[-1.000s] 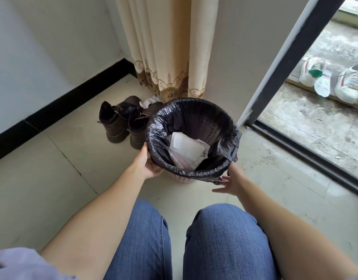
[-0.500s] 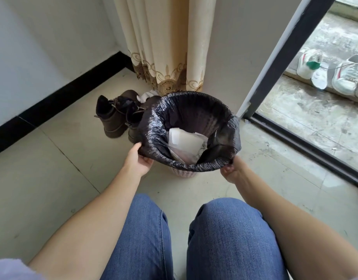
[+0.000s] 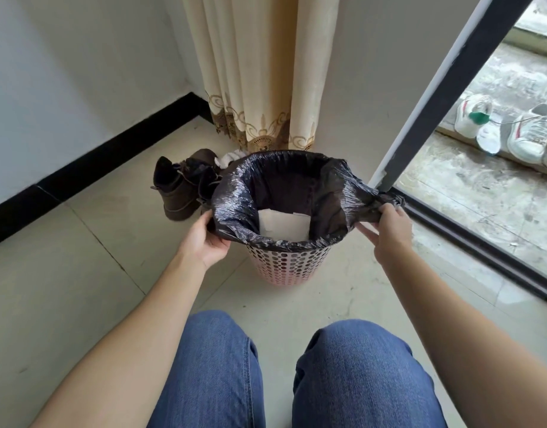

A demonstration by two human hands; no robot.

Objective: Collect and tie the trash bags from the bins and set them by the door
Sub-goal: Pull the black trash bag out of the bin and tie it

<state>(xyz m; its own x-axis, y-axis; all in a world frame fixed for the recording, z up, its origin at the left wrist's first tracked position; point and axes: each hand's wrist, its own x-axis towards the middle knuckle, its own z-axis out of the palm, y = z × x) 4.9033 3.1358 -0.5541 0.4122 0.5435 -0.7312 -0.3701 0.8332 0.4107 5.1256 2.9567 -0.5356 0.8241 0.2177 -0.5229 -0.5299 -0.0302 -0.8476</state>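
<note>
A black trash bag (image 3: 235, 193) lines a pink perforated bin (image 3: 289, 268) on the tiled floor in front of my knees. White paper (image 3: 283, 225) lies inside the bag. My left hand (image 3: 205, 239) grips the bag's folded rim on the left side. My right hand (image 3: 389, 231) holds the rim on the right and has it pulled off the bin's edge, stretched out to the right. The near rim still wraps the bin's top.
Brown boots (image 3: 179, 189) stand just left of the bin, with a beige curtain (image 3: 259, 72) behind. A dark sliding door frame (image 3: 451, 84) and its floor track (image 3: 482, 245) lie to the right. White sneakers (image 3: 528, 137) sit outside. My blue-jeaned knees (image 3: 284, 375) are below.
Both hands lifted the bag's rim upward. The right hand pulled its side off the bin and outward to the right, and the pink bin wall now shows below the bag.
</note>
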